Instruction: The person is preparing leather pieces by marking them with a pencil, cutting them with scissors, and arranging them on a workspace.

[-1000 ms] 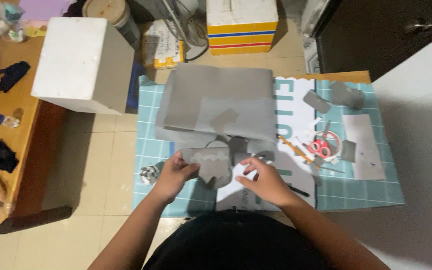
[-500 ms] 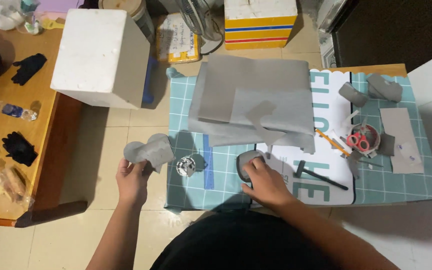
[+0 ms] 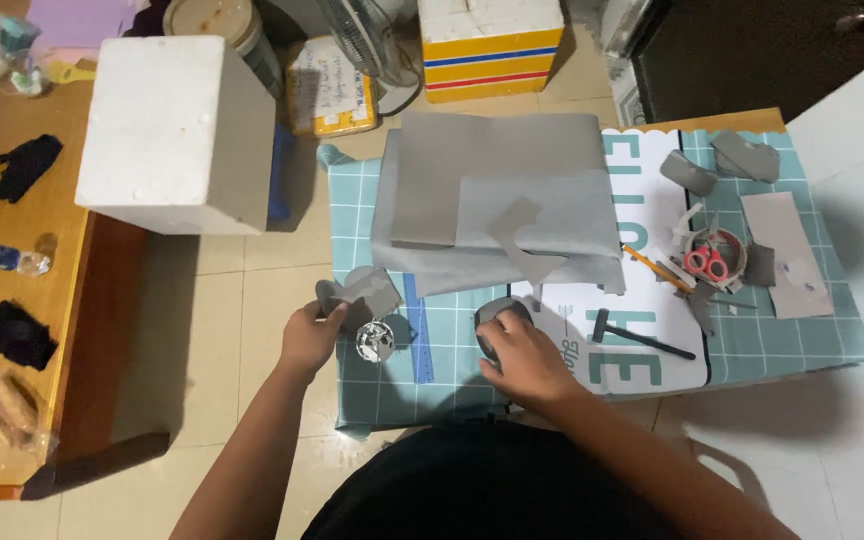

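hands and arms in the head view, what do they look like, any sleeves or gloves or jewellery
Both the left hand and the right hand are bare: no gloves, and no rings, watch or bracelet that I can make out. The forearms are uncovered too, with no sleeve reaching them. Below them shows a black top on the person's body.

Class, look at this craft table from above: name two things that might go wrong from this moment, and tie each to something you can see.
1. The left hand holds a grey cut-out piece at the table's left edge, partly over the floor; if the grip loosens, it may drop off.
2. The big grey sheets lie loosely stacked just beyond the right hand, which rests on a small grey piece; a careless reach might drag them over the pencil and scissors.
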